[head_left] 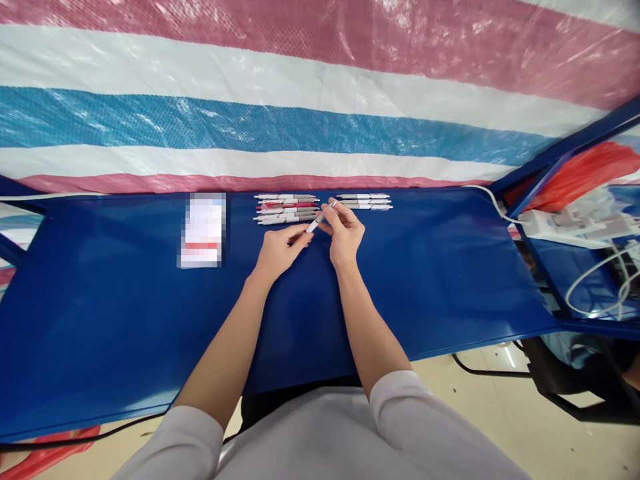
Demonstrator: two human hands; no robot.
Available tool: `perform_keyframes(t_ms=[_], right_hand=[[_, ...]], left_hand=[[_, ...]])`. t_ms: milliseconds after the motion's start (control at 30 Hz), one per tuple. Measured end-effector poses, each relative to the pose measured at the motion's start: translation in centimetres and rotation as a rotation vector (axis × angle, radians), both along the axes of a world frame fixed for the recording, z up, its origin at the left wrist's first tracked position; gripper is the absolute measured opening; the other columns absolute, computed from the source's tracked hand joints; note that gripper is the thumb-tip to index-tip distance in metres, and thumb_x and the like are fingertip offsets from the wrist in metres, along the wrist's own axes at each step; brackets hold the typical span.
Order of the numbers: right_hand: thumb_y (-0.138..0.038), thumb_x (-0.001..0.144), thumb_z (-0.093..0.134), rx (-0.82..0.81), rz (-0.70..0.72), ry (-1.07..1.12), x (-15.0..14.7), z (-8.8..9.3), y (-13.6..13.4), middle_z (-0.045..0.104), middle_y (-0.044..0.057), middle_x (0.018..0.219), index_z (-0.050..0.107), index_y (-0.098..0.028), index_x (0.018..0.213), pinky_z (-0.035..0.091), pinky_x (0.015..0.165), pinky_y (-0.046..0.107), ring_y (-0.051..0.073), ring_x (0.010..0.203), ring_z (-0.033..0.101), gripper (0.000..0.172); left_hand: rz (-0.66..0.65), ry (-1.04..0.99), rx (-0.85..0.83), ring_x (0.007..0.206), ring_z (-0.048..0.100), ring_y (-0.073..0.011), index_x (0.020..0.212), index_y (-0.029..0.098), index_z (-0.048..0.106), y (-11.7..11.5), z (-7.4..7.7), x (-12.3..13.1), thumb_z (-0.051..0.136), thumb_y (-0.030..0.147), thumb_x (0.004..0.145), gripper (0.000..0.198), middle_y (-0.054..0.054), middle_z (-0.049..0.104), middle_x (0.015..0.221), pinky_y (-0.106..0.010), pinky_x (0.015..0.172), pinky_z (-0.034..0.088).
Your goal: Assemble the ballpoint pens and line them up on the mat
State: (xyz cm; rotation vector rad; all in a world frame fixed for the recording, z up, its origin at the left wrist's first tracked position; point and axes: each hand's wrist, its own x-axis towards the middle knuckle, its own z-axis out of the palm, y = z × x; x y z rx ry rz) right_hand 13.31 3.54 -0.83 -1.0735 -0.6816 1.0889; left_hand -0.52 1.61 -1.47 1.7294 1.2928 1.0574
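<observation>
Between my two hands, a white and grey pen (317, 222) is held at a slant above the blue table (390, 280). My left hand (283, 250) pinches its lower white end. Fingers of my right hand (345, 232) close round its upper end, near the silvery tip. Just beyond my left hand lies a group of several pens (286, 217), white and grey with a red one (295, 205) among them. Past my right hand, a smaller group of white and grey pens (365, 201) rests side by side near the table's back edge.
A blurred-out white sheet or screen with a red band (201, 227) lies left on the table. Striped plastic sheeting (300, 127) hangs behind. At right, a white power strip (560, 227) with cables sits by a red plastic bag (590, 175) and blue frame bars (565, 147).
</observation>
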Motion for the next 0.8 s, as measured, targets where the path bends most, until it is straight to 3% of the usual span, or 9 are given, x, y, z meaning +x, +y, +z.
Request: perform_keyframes(t_ms=[167,333,500,600,667,800], right_hand=[[-0.040,0.073,0.074,0.011,0.105,0.013,0.2,-0.1,0.2,0.077,0.001,0.094,0.069,-0.023,0.100,0.064,0.073,0.033,0.019,0.085,0.075,0.033],[-0.041,0.070,0.077,0.026,0.094,0.021,0.1,-0.2,0.4,0.076,0.001,0.095,0.069,-0.023,0.095,0.064,0.067,0.029,0.018,0.082,0.074,0.031],[-0.039,0.065,0.082,0.007,0.039,0.035,-0.2,-0.2,0.5,0.076,0.000,0.093,0.072,-0.022,0.084,0.065,0.069,0.032,0.016,0.079,0.072,0.028],[-0.037,0.063,0.083,0.024,0.055,0.057,-0.2,-0.1,0.4,0.076,-0.001,0.090,0.073,-0.021,0.083,0.066,0.073,0.033,0.016,0.079,0.072,0.027],[-0.036,0.064,0.083,0.030,0.095,0.064,-0.2,-0.1,0.3,0.077,-0.001,0.090,0.074,-0.022,0.088,0.066,0.074,0.034,0.017,0.080,0.073,0.029],[-0.036,0.070,0.078,0.015,0.193,0.072,0.1,-0.1,0.1,0.078,0.001,0.093,0.074,-0.024,0.099,0.065,0.072,0.033,0.019,0.084,0.075,0.031]], left_hand=[[-0.027,-0.058,-0.101,0.070,0.072,-0.0172,0.109,0.018,0.074,0.3,0.0,-0.5,0.060,0.041,0.090,0.034,-0.004,0.078,0.088,-0.030,0.077,0.060],[-0.027,-0.061,-0.122,0.069,0.072,-0.0175,0.112,0.018,0.073,0.4,0.1,-0.8,0.059,0.044,0.090,0.037,-0.005,0.078,0.090,-0.030,0.073,0.060],[0.049,-0.036,0.007,0.082,0.072,-0.0203,0.109,0.020,0.075,0.2,-0.6,-0.4,0.069,0.040,0.084,0.033,-0.004,0.077,0.098,-0.031,0.079,0.058],[0.113,-0.029,0.064,0.079,0.071,-0.0197,0.103,0.020,0.076,0.0,-0.6,-0.3,0.073,0.038,0.080,0.029,-0.004,0.077,0.093,-0.031,0.078,0.057],[0.106,-0.064,0.003,0.072,0.070,-0.0181,0.101,0.019,0.076,0.0,-0.3,-0.4,0.070,0.037,0.082,0.027,-0.003,0.077,0.086,-0.031,0.074,0.058],[-0.034,-0.154,-0.166,0.065,0.070,-0.0177,0.102,0.016,0.076,0.1,0.4,-0.9,0.065,0.045,0.086,0.035,-0.005,0.076,0.079,-0.032,0.071,0.060]])
